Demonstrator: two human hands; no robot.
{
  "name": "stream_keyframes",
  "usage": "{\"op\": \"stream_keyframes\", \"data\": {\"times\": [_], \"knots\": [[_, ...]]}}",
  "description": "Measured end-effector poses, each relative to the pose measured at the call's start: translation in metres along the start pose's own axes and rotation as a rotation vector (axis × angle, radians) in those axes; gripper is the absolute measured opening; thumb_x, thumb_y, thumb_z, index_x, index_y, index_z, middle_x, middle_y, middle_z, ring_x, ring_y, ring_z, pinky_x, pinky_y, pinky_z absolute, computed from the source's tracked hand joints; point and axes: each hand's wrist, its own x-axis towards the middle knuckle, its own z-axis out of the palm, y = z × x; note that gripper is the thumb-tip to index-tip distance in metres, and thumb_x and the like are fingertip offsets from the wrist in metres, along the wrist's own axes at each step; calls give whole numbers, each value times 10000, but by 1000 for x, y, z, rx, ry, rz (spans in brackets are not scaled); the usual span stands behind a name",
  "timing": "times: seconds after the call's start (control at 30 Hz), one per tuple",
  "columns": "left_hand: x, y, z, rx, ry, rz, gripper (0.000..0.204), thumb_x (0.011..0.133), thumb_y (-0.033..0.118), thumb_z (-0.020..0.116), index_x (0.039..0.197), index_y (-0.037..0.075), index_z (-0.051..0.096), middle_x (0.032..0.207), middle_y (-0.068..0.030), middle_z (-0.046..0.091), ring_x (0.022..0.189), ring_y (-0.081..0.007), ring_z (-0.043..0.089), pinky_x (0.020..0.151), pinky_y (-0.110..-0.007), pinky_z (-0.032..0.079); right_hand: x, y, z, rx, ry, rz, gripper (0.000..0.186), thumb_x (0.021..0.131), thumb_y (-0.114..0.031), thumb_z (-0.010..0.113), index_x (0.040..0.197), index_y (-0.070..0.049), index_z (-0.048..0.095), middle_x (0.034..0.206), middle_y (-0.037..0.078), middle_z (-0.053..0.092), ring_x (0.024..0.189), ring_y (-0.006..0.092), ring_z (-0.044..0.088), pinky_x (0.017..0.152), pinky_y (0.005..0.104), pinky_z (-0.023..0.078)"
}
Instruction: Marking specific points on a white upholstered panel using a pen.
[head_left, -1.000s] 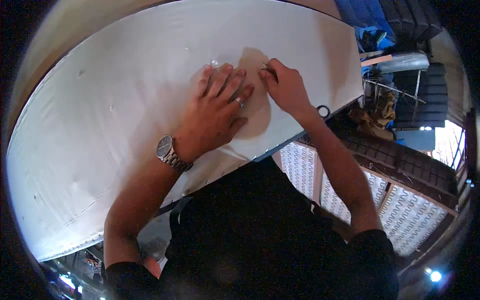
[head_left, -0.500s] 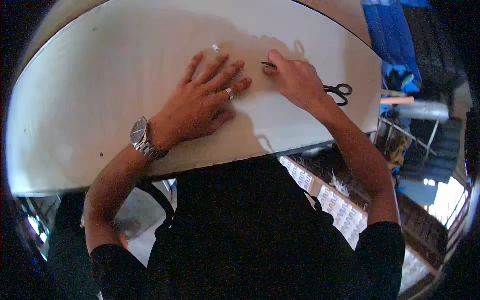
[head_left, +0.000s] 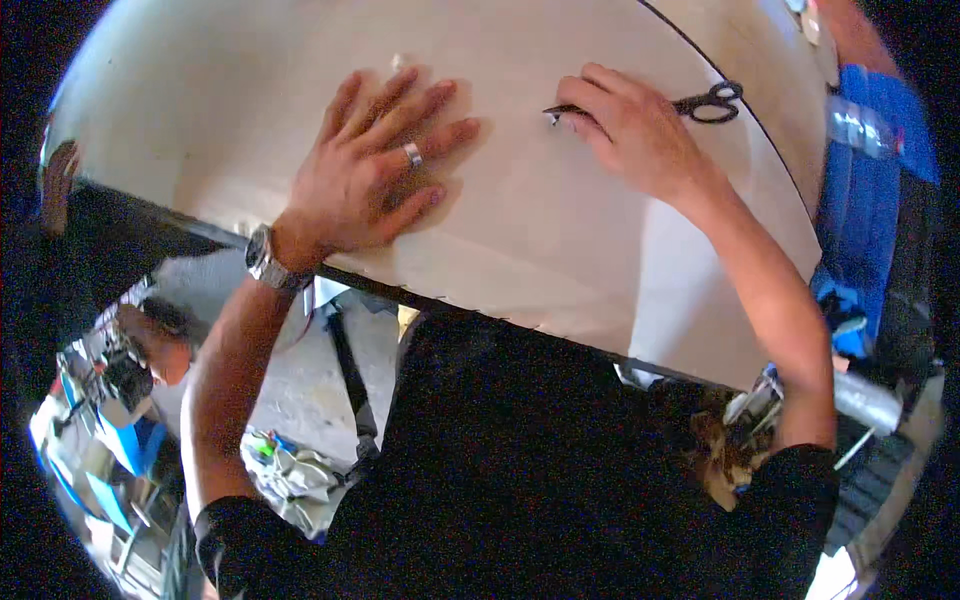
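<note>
A large pale, smooth-covered panel [head_left: 540,230] with a rounded far edge lies in front of me. My left hand [head_left: 375,165] rests palm down on it, fingers spread, with a ring and a metal watch on that arm. To its right, my right hand [head_left: 625,125] is closed around the blades of black scissors [head_left: 712,103]. Their looped handles stick out behind the hand toward the far right, and the dark tips show past my fingers, just over the surface. A small whitish bit [head_left: 398,62] lies beyond the left fingertips.
At the left, a person in dark clothing has a hand [head_left: 58,185] on the panel's edge. Dark trim [head_left: 430,300] runs along the near edge. Blue fabric [head_left: 868,200] and a clear plastic bottle [head_left: 862,130] are at the right. Cluttered items [head_left: 295,470] lie on the floor below.
The view has swung, so the panel's near edge now slants and the other person shows at the left. My right hand has shifted right with the scissors. The left hand stays flat.
</note>
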Motion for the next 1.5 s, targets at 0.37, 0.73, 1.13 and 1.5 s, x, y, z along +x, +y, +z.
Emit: {"op": "stream_keyframes", "data": {"times": [0.37, 0.73, 1.13, 1.5], "knots": [[4, -4, -4, 73, 61, -1, 533, 893, 393, 594, 1415, 308, 525, 1509, -57, 441, 1411, -312, 368, 1167, -536, 209, 59, 38, -19, -33, -214, -558, 117, 861, -135, 616, 957, -75, 589, 864, 120, 562, 856, 341, 610, 723, 447, 496], [59, 43, 18, -234, 396, -243, 347, 806, 229, 727, 1138, 139, 681, 1109, -68, 637, 1114, -285, 549, 998, -442, 401, 64, 62, -38, -48, -179, -923, 239, 781, -96, 617, 1018, -114, 623, 893, 97, 596, 863, 288, 613, 709, 434, 472], [89, 58, 14, -105, 255, -199, 124, 811, 91, 606, 900, 136, 679, 899, -15, 638, 919, -251, 572, 819, -400, 409, 39, 52, -29, 123, -227, -232, 235, 800, -114, 643, 1013, -17, 633, 1000, 173, 666, 962, 396, 613, 842, 462, 488], [87, 62, 22, -72, 411, -174, 151, 803, 90, 607, 945, 78, 658, 911, -62, 622, 942, -272, 559, 822, -419, 409, 75, 10, -68, -4, -710, -181, 242, 699, -75, 587, 910, 9, 668, 893, 242, 673, 915, 442, 623, 775, 507, 499]]}}
